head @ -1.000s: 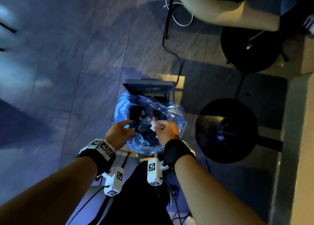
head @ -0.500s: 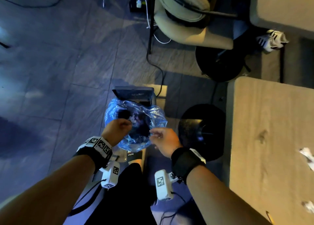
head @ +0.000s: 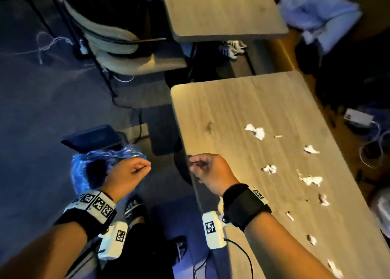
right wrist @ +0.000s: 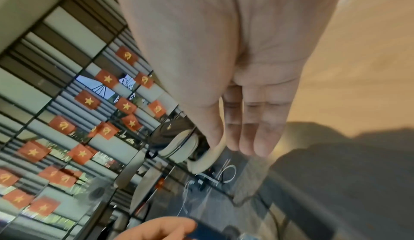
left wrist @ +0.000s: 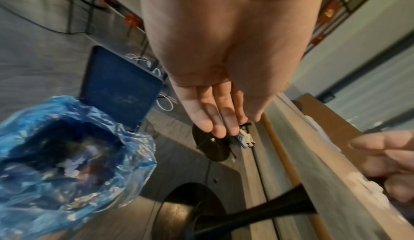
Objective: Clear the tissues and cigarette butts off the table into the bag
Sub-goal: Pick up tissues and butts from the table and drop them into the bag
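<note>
Wood-grain table (head: 221, 110): crumpled white tissues (head: 255, 131); crinkly blue bag (left wrist: 74, 164).

A café or eatery is suggested: wooden pedestal tables (head: 242, 110), stacked chairs (head: 118, 46) (cushioned), strings of little flags (right wrist: 87, 100).

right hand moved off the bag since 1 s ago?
Yes. The right hand has left the blue bag and now sits rightward at the table edge, empty.
</note>
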A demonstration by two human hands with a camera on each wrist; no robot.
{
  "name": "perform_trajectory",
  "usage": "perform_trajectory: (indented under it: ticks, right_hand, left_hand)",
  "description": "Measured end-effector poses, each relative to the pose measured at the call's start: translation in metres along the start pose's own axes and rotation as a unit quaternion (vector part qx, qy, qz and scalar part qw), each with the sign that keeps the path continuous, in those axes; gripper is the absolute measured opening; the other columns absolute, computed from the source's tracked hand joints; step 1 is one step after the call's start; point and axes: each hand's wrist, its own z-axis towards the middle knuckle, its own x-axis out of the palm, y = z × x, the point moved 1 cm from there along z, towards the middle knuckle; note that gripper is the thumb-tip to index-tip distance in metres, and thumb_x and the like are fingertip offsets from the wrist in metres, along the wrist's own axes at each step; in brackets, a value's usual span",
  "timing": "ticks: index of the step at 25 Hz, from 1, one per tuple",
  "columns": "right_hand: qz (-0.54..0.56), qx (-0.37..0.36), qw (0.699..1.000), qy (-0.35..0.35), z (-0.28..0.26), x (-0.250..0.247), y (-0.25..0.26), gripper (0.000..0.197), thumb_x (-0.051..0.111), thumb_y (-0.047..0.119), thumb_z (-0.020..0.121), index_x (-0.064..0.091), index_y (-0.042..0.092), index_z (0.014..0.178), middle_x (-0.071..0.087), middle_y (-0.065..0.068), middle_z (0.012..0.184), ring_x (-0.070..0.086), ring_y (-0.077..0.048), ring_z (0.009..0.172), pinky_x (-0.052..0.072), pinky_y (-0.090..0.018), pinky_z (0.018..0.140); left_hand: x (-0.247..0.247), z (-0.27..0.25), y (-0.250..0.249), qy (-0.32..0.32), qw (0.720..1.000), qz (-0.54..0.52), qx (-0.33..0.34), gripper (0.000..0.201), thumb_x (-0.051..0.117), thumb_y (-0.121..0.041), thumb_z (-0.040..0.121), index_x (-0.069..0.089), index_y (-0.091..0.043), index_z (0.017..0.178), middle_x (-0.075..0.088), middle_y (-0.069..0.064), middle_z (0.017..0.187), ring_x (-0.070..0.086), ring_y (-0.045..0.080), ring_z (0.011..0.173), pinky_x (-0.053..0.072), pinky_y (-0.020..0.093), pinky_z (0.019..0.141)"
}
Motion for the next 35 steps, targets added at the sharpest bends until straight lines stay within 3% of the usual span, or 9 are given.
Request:
perform_trajectory:
  ticks: [2, 4, 8, 13, 18, 24, 28, 32, 35]
  right_hand:
    - [-0.069, -0.004, 0.997, -0.045, -0.010, -0.023, -0.011, 0.016, 0.066, 0.017, 0.090, 0.074, 0.022, 0.103, 0.069, 0.013, 0.090, 0.064, -0.002, 0.079, 0.053, -0.024, 0.079]
    - [-0.146, 0.015, 0.978, -0.146, -0.027, -0.067, -0.040, 0.016, 0.065, 0.018, 0.090, 0.075, 0.022, 0.102, 0.070, 0.007, 0.097, 0.066, -0.011, 0.085, 0.050, -0.024, 0.078]
    - [-0.215, 0.092, 0.938, -0.258, -0.034, -0.128, -0.101, 0.030, 0.065, 0.036, 0.089, 0.068, 0.025, 0.117, 0.061, -0.004, 0.107, 0.062, -0.024, 0.094, 0.045, -0.027, 0.078]
    - [-0.241, 0.092, 0.938, -0.231, -0.011, -0.125, -0.120, 0.009, 0.064, 0.031, 0.089, 0.072, 0.028, 0.092, 0.054, -0.004, 0.097, 0.060, -0.030, 0.085, 0.041, -0.026, 0.067]
    - [-0.271, 0.058, 0.935, -0.221, -0.010, -0.120, -0.132, 0.018, 0.061, 0.026, 0.091, 0.074, 0.016, 0.099, 0.060, -0.008, 0.101, 0.059, -0.028, 0.095, 0.046, -0.029, 0.077]
    - [-0.314, 0.036, 0.933, -0.172, -0.017, -0.129, -0.120, 0.022, 0.057, 0.018, 0.092, 0.071, 0.008, 0.106, 0.063, -0.013, 0.104, 0.061, -0.033, 0.096, 0.050, -0.034, 0.077]
    - [-0.325, 0.052, 0.935, -0.135, -0.014, -0.130, -0.109, 0.026, 0.054, 0.014, 0.095, 0.067, 0.002, 0.113, 0.061, -0.017, 0.112, 0.060, -0.036, 0.105, 0.052, -0.038, 0.087]
    - [-0.338, 0.074, 0.931, -0.120, -0.011, -0.129, -0.104, 0.029, 0.049, 0.014, 0.097, 0.064, -0.002, 0.115, 0.059, -0.018, 0.113, 0.058, -0.038, 0.105, 0.051, -0.040, 0.086]
    - [-0.325, 0.080, 0.934, -0.123, -0.011, -0.129, -0.101, 0.030, 0.048, 0.017, 0.098, 0.063, -0.002, 0.115, 0.059, -0.018, 0.113, 0.058, -0.038, 0.105, 0.050, -0.038, 0.087]
  left_hand:
    - [-0.003, -0.007, -0.007, -0.020, 1.000, 0.014, 0.006, 0.014, 0.072, -0.013, 0.087, 0.073, -0.026, 0.092, 0.076, -0.005, 0.087, 0.069, 0.002, 0.080, 0.052, 0.017, 0.078]
    - [0.025, -0.007, -0.035, 0.000, 0.999, 0.041, 0.034, 0.012, 0.071, -0.017, 0.087, 0.072, -0.027, 0.093, 0.074, -0.009, 0.084, 0.067, -0.001, 0.080, 0.051, 0.014, 0.073]
    - [0.085, 0.008, -0.090, 0.033, 0.990, 0.100, 0.095, 0.009, 0.070, -0.029, 0.088, 0.071, -0.030, 0.096, 0.072, -0.013, 0.086, 0.067, 0.001, 0.076, 0.056, 0.028, 0.077]
    - [0.133, 0.030, -0.142, 0.011, 0.968, 0.224, 0.110, 0.025, 0.064, -0.036, 0.087, 0.068, -0.028, 0.111, 0.067, -0.005, 0.112, 0.069, 0.016, 0.095, 0.055, 0.034, 0.087]
    - [0.174, 0.075, -0.195, 0.011, 0.948, 0.289, 0.135, 0.042, 0.062, -0.045, 0.086, 0.053, -0.036, 0.126, 0.056, -0.003, 0.128, 0.064, 0.020, 0.108, 0.056, 0.043, 0.088]
    - [0.216, 0.125, -0.232, 0.023, 0.910, 0.366, 0.192, 0.056, 0.069, -0.038, 0.085, 0.046, -0.035, 0.136, 0.047, 0.003, 0.130, 0.051, 0.031, 0.116, 0.051, 0.043, 0.089]
    - [0.233, 0.144, -0.224, 0.029, 0.890, 0.399, 0.217, 0.048, 0.068, -0.043, 0.086, 0.058, -0.031, 0.131, 0.053, 0.003, 0.128, 0.051, 0.028, 0.117, 0.052, 0.042, 0.088]
    - [0.237, 0.155, -0.217, 0.054, 0.855, 0.445, 0.260, 0.023, 0.063, -0.021, 0.091, 0.074, -0.024, 0.112, 0.064, 0.007, 0.109, 0.062, 0.028, 0.101, 0.046, 0.033, 0.075]
    - [0.230, 0.160, -0.211, 0.072, 0.877, 0.415, 0.230, 0.025, 0.066, -0.012, 0.087, 0.074, -0.024, 0.108, 0.068, 0.004, 0.110, 0.067, 0.026, 0.096, 0.053, 0.035, 0.080]
